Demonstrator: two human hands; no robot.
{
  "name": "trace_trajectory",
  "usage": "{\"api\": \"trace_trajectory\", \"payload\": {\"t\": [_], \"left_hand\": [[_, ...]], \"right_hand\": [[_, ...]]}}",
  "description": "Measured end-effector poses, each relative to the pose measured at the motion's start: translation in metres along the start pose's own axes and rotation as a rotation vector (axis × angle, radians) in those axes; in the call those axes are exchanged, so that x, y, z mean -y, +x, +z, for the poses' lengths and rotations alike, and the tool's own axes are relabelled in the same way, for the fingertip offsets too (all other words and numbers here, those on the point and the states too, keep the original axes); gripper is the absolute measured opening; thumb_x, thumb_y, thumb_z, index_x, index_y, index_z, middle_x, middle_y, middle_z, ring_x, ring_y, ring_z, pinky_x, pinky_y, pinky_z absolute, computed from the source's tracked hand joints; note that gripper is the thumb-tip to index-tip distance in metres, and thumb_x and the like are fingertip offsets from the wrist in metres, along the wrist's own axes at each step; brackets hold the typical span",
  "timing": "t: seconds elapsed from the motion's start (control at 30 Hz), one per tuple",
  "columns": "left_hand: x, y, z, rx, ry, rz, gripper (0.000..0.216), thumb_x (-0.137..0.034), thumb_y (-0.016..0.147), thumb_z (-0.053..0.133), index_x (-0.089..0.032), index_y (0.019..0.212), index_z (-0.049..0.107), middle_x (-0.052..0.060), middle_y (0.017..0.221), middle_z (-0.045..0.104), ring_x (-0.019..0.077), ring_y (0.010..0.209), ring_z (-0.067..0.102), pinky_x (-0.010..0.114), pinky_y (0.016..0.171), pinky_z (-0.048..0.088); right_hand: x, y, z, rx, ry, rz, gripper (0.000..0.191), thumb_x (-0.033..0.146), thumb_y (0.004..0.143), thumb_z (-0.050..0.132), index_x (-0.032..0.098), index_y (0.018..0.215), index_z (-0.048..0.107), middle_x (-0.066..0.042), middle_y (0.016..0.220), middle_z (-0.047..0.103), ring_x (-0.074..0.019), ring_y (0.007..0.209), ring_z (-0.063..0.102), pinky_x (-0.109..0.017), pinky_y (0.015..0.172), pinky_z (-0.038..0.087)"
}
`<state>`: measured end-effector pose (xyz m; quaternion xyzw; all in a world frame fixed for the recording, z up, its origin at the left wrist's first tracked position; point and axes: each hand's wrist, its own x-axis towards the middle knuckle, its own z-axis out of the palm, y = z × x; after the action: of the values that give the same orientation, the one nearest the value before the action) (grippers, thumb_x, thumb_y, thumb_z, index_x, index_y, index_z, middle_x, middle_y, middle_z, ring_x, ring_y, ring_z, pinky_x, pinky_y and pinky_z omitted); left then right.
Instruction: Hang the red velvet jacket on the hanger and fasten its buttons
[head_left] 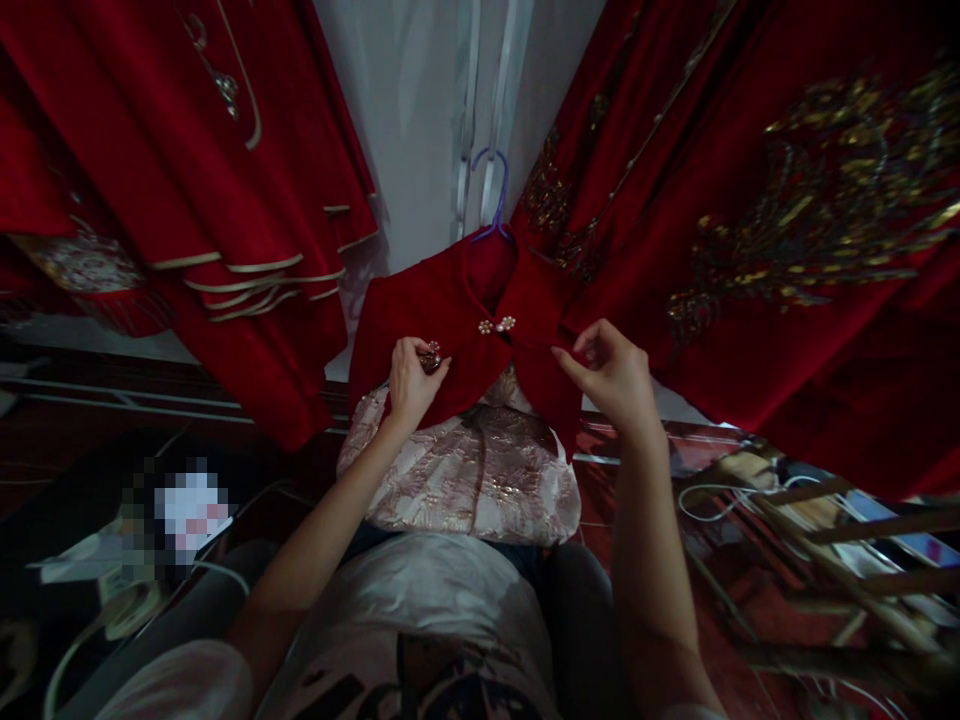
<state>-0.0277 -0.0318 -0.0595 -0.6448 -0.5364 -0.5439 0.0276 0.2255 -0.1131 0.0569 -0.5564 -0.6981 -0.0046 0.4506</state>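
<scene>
A short red cape (420, 300) with a stand-up collar hangs in front of me on a purple hanger (498, 205). Two pearl flower clasps (496, 326) join its front. My left hand (414, 380) is closed at the cape's left front, thumb and fingers around a small beaded brooch (430, 358) with a dark body. At the cape's right edge, the fingers of my right hand (611, 370) are curled towards the thumb. Whatever they pinch is too small or dark to make out. Below the cape shows a pale pink, shiny brocade garment (465, 465) near my lap.
Red garments with pale trim (277, 180) hang at left, and a red garment with gold sequin embroidery (825, 200) hangs at right. A wooden rack (847, 590) with white cables stands lower right. Lower left, a blurred-out bright object (193, 515) lies near cables.
</scene>
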Motion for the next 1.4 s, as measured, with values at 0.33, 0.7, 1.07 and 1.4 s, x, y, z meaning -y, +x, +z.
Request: {"api": "trace_trajectory", "payload": {"t": [0.33,0.7,1.07,1.4], "left_hand": [[0.006,-0.004,-0.001,0.096,-0.117,0.087,0.016,-0.022,0.085,0.057,-0.019,0.1,0.053,0.004,0.089,0.062,0.0173,0.085,0.057,0.029,0.08,0.046],[0.009,0.009,-0.007,0.128,-0.314,-0.085,0.017,-0.027,0.087,0.055,-0.018,0.094,0.068,0.006,0.094,0.069,0.0131,0.079,0.065,0.024,0.072,0.051],[0.014,0.008,0.0,0.177,-0.556,-0.207,0.025,-0.032,0.083,0.059,-0.016,0.099,0.07,0.009,0.098,0.073,0.0185,0.085,0.07,0.031,0.079,0.057],[0.014,0.005,-0.007,0.21,-0.633,-0.268,0.032,-0.034,0.077,0.068,-0.015,0.102,0.07,0.009,0.095,0.074,0.0173,0.083,0.07,0.03,0.078,0.058]], "right_hand": [[0.013,-0.009,0.042,0.477,0.36,-0.003,0.02,0.029,0.08,0.059,0.019,0.075,0.043,0.004,0.07,0.047,-0.0064,0.06,0.045,-0.019,0.057,0.039],[0.016,-0.009,0.109,0.656,0.858,0.118,0.031,0.022,0.066,0.071,0.02,0.087,0.048,0.004,0.085,0.05,-0.0051,0.062,0.053,-0.019,0.056,0.05],[0.019,0.014,0.19,0.207,0.615,0.175,0.027,0.021,0.067,0.067,0.019,0.091,0.057,-0.001,0.088,0.062,-0.01,0.069,0.06,-0.025,0.069,0.056],[0.007,0.012,0.192,0.194,0.652,0.167,0.02,0.026,0.08,0.057,0.018,0.099,0.056,-0.004,0.099,0.054,-0.0101,0.079,0.058,-0.024,0.071,0.059]]}}
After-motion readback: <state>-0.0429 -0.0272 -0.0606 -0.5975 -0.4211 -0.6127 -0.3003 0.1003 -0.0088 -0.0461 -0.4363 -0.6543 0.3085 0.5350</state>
